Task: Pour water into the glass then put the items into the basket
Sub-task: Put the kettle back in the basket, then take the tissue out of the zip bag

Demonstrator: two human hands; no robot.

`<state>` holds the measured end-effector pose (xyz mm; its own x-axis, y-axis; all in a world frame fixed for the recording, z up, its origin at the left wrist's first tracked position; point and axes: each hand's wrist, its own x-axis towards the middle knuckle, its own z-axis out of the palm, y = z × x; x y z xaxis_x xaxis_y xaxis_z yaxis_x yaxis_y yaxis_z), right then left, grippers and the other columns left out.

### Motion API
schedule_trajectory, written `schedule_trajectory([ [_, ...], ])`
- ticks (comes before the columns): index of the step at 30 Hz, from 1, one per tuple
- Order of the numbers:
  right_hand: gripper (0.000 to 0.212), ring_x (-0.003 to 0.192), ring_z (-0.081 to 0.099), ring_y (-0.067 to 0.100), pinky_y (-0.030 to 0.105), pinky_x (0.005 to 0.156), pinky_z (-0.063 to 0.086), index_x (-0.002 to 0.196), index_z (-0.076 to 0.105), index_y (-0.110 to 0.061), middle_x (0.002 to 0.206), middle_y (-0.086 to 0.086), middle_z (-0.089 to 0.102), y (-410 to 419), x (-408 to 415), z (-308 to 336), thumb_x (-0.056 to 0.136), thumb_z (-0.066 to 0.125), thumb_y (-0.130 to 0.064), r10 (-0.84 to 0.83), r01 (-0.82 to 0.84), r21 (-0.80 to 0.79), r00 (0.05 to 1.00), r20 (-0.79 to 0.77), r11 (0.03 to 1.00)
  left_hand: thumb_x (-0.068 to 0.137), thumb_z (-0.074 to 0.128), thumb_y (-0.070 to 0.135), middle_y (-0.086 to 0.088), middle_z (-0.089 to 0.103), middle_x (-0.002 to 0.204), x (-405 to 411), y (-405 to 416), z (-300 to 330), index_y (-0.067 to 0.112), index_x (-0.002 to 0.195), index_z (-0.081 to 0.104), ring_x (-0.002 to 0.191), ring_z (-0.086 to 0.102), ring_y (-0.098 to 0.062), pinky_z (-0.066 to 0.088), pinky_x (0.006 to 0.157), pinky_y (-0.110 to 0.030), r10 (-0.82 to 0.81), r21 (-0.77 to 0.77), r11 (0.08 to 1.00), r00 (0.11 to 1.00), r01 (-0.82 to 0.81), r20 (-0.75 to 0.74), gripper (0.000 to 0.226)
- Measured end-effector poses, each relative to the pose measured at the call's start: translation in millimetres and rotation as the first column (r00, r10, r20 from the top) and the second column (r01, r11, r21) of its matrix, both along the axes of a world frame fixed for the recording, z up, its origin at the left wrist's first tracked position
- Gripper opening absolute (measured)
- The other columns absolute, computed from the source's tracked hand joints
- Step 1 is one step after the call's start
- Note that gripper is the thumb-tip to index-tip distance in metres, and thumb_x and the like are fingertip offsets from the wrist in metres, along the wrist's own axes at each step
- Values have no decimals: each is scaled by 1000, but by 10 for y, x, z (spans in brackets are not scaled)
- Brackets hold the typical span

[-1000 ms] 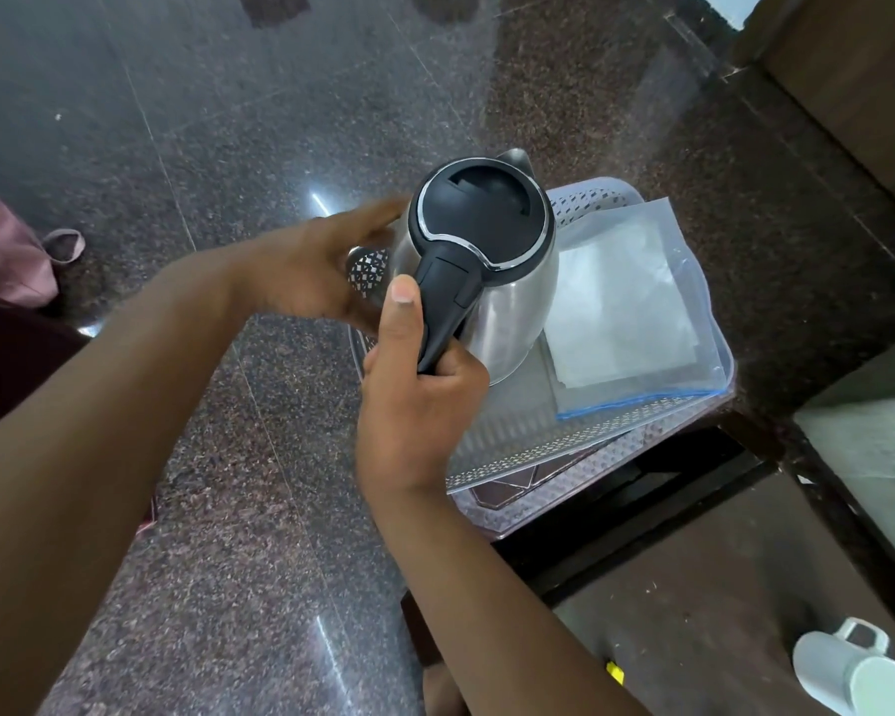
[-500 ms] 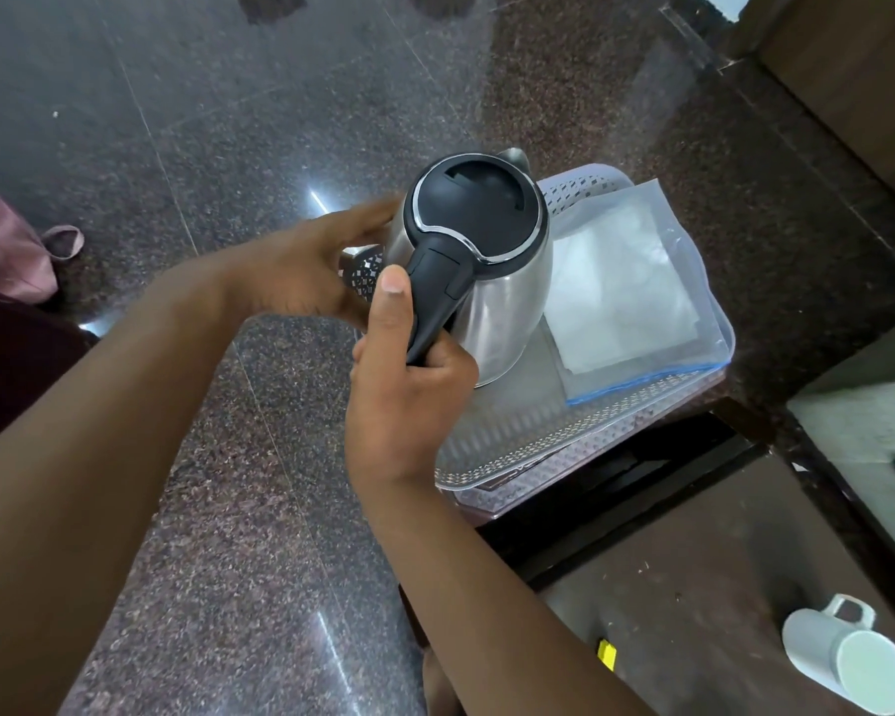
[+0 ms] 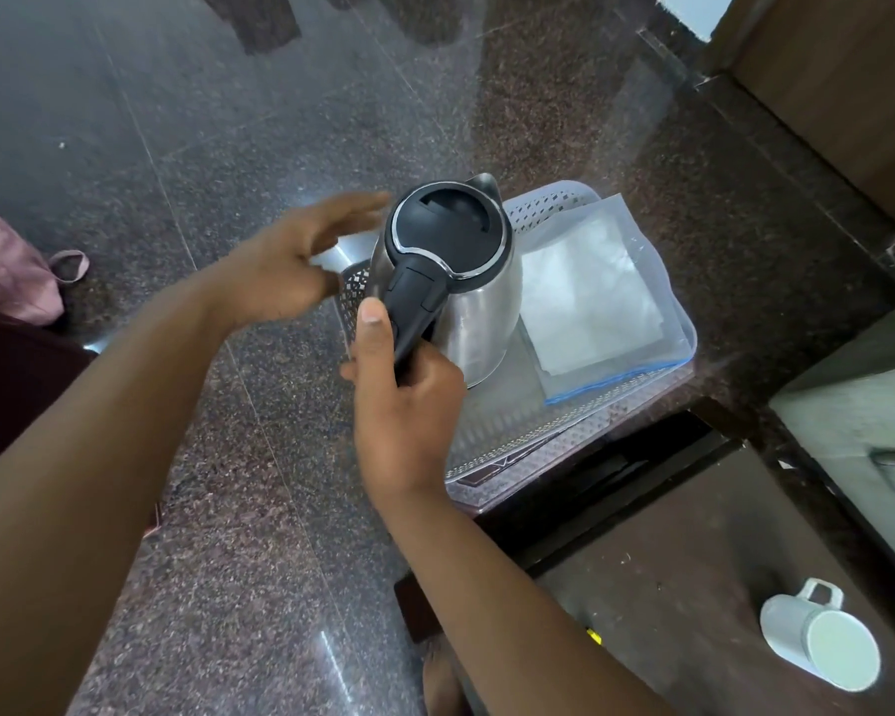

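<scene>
A steel kettle (image 3: 479, 312) with a black lid stands upright in the left part of a pale perforated basket (image 3: 554, 431). My right hand (image 3: 409, 400) is closed around the kettle's black handle. My left hand (image 3: 285, 266) hovers just left of the kettle with fingers spread, touching nothing that I can see. A clear zip bag (image 3: 595, 292) holding white paper lies flat in the basket's right half. No glass is in view.
The basket sits on a dark low surface (image 3: 667, 534) over a polished granite floor (image 3: 228, 147). A white mug (image 3: 817, 643) lies on its side at the lower right. Pink cloth (image 3: 6, 266) lies at the left edge. A wooden panel (image 3: 848, 85) stands at the upper right.
My left hand has let go of the basket's left rim and drawn back, opening. The kettle has settled lower in the basket, still held by my right hand.
</scene>
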<state>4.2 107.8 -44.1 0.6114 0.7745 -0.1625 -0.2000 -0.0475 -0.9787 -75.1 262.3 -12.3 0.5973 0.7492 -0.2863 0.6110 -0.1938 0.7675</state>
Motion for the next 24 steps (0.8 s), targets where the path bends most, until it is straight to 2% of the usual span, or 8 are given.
schedule_trajectory([
  [2, 44, 49, 53, 1, 14, 52, 40, 58, 52, -30, 49, -15, 53, -102, 140, 3, 94, 63, -54, 17, -17, -1, 994, 110, 1000, 96, 53, -27, 1, 58, 157, 7, -14, 149, 18, 161, 48, 152, 50, -17, 38, 128, -37, 115, 73, 990, 993, -118, 39, 78],
  [5, 40, 58, 60, -4, 7, 59, 40, 67, 58, -33, 56, -21, 57, -258, 423, 23, 95, 57, -62, 0, 15, -53, 963, 268, 998, 103, 59, -12, -1, 67, 146, 110, -100, 399, 20, 152, 58, 135, 64, -14, 47, 121, -36, 172, 162, 966, 968, -203, 184, 59],
  [7, 40, 67, 65, -3, 14, 63, 48, 75, 66, -29, 65, -20, 64, -339, 665, 33, 97, 54, -60, -29, 65, -80, 923, 383, 995, 104, 64, -2, -1, 68, 144, 273, -205, 553, 25, 147, 61, 134, 66, -14, 49, 120, -35, 159, 201, 954, 946, -221, 282, 50],
  [10, 26, 80, 71, 10, 40, 75, 59, 88, 74, -23, 82, -10, 75, -401, 1098, 53, 96, 61, -44, -60, 135, -111, 859, 509, 985, 103, 66, 5, 5, 69, 143, 584, -430, 744, 32, 143, 63, 134, 66, -8, 51, 115, -23, 131, 236, 942, 911, -237, 391, 48],
  [14, 12, 92, 66, 13, 35, 73, 54, 98, 74, -29, 98, -11, 74, -432, 1743, 56, 89, 66, -31, -66, 244, -160, 717, 694, 956, 99, 65, 9, 4, 71, 139, 1041, -827, 848, 27, 141, 65, 132, 67, -3, 49, 113, -17, 93, 203, 953, 854, -225, 511, 45],
  [17, 27, 107, 55, 17, 41, 84, 53, 114, 73, -27, 119, -2, 71, -437, 2197, -13, 88, 70, -28, -9, 346, -259, 614, 789, 902, 98, 65, 9, 4, 70, 140, 1361, -1089, 707, 24, 143, 64, 135, 65, -6, 49, 119, -26, 70, 143, 976, 858, -164, 509, 47],
  [20, 43, 121, 52, 26, 47, 95, 52, 130, 67, -24, 134, 4, 64, -413, 2528, -97, 88, 70, -28, 127, 336, -408, 620, 774, 849, 100, 68, 9, 9, 66, 144, 1578, -1273, 405, 22, 146, 62, 141, 60, -9, 47, 123, -34, 108, 19, 992, 895, -128, 432, 49],
  [24, 48, 126, 53, 28, 46, 90, 54, 137, 64, -26, 135, 6, 63, -346, 2743, -222, 90, 72, -34, 273, 297, -518, 588, 761, 803, 101, 71, 23, 10, 54, 162, 1757, -1425, -20, 26, 159, 50, 153, 47, -11, 38, 128, -40, 41, -7, 999, 978, -40, 204, 62],
])
